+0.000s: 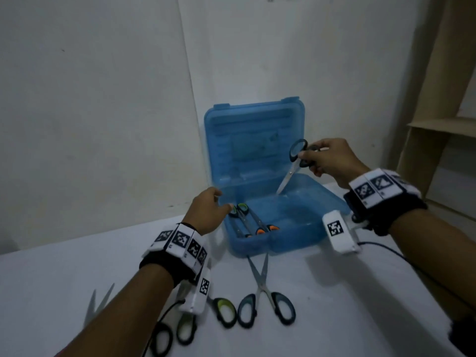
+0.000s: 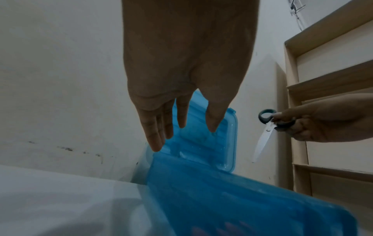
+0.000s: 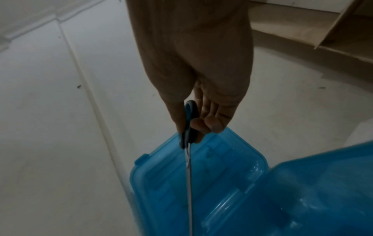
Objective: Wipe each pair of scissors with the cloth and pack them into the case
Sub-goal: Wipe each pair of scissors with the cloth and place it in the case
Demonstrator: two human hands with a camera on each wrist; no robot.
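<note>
The head view alone shows what lies in and before the translucent blue plastic case (image 1: 273,243), its lid upright: two pairs of scissors with orange-lined and green-lined handles (image 1: 251,221) in the tray's left part, and several more pairs spread on the white table (image 1: 334,318) in front of the case. Above the tray's right side, the right hand (image 1: 328,161) pinches the grey-handled steel scissors (image 1: 293,166) by the handles, blades closed and pointing down into the case. The left wrist view shows the left hand (image 2: 181,79) with fingers straight and empty, over the case's left edge.
</note>
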